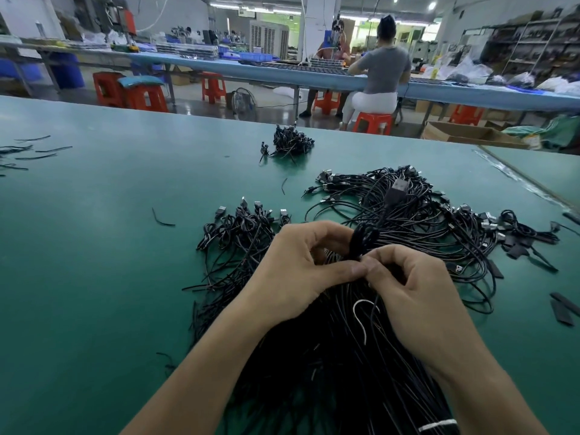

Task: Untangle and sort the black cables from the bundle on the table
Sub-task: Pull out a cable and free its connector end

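Bright overhead workshop light, soft shadows, wide-angle edge distortion

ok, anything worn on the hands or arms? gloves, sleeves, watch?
Nothing worn. Left hand and right hand are bare, no gloves or rings showing. Left forearm and right forearm bare to the frame edge: no sleeves, watch or bands.

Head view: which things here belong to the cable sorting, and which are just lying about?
In the job: left hand and right hand, both pinching a coiled black cable; big cable bundle; USB cable pile; heap of coiled cables; far small heap.
Lying about: wire scraps; black strips; cardboard box; red stool.
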